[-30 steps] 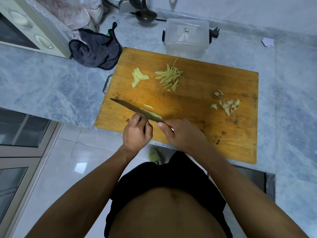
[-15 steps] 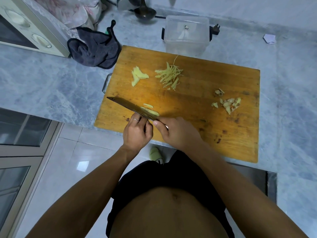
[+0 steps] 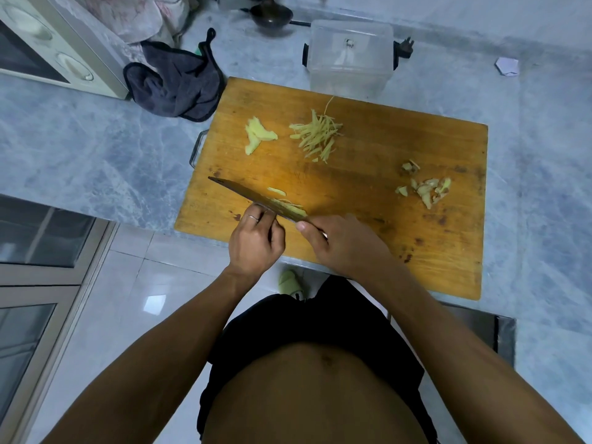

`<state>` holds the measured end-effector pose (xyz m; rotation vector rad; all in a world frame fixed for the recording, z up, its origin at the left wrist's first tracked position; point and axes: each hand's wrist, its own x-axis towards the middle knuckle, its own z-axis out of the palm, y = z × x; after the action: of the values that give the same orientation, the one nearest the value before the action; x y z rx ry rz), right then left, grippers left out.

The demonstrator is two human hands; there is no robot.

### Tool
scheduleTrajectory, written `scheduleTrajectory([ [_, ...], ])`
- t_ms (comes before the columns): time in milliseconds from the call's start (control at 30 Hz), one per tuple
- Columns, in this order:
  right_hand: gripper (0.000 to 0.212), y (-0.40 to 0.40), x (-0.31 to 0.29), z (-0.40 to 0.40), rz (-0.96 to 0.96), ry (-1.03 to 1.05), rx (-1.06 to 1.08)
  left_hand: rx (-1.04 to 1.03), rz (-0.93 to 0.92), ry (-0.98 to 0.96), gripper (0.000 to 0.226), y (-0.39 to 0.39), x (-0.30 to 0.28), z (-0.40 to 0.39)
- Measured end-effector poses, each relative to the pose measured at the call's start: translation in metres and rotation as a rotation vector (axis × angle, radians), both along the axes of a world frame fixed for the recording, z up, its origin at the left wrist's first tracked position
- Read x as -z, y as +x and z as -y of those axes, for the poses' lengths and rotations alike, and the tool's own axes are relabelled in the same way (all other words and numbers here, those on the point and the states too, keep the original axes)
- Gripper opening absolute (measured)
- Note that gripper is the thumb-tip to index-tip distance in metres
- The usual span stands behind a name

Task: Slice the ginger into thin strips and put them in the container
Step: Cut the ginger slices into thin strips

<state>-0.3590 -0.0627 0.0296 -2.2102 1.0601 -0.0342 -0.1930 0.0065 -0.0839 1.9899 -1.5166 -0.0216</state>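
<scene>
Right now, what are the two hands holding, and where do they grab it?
The right hand holds the knife by its handle end. The left hand has its curled fingers pressing down the ginger beside the blade; how it grips is hidden.

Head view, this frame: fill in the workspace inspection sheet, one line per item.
Surface: grey marble counter bearing a rectangular wooden cutting board.
Job's things: pile of thin yellow ginger strips; uncut pale ginger slices; ginger being cut under the steel cleaver; clear lidded plastic container beyond the board.
Clutter: brownish ginger trimmings; dark crumpled cloth; folded white paper scrap.
Hands: left hand fingers curled beside the blade; right hand grips the cleaver handle.
Cables: black plug behind the container.
Surroundings: cream microwave; dark ladle; tiled floor.
</scene>
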Motion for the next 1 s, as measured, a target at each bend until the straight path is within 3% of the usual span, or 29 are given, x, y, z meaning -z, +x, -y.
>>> scheduleTrajectory([
  [400,0.039,0.005,0.004,0.000,0.017,0.027,0.008,-0.001,0.007,-0.014,0.015,0.002,0.001,0.002],
  [600,0.039,0.010,0.009,-0.006,0.009,-0.070,-0.023,-0.007,0.001,0.009,0.020,0.003,0.003,0.000],
  [1000,0.043,0.003,0.000,0.000,0.007,0.036,0.029,0.002,-0.018,0.032,0.025,0.002,0.001,0.000],
])
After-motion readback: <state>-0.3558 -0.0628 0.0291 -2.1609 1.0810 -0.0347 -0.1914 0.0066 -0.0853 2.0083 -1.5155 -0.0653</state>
